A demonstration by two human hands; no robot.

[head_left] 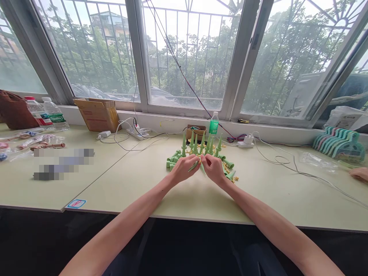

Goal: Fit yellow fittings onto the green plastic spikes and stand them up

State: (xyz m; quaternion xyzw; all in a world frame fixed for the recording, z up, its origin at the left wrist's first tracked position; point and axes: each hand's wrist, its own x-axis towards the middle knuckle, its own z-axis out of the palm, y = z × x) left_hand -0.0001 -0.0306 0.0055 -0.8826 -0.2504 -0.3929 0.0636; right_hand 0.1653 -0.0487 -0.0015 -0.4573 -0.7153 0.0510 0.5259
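Observation:
My left hand [184, 168] is closed on a green plastic watering spike [193, 166], part of it hidden by the fingers. Beside it, my right hand [214, 168] pinches at a small yellow valve [199, 161] between the two hands; the fingers cover much of it. A pointed green tip [203, 171] shows below the right fingers, and I cannot tell which hand bears it. Just behind my hands several green spikes [184, 145] stand point up. More green pieces [228, 163] and loose yellow valves [236, 178] lie around them on the table.
Behind the spikes are a small cardboard box [196, 132] and a green-labelled bottle [214, 124]. White cables [296, 168] cross the table at right, near a row of teal hangers [339, 143]. A carton [97, 115] and power strip [138, 132] sit left. Another person's hand [359, 173] shows at right.

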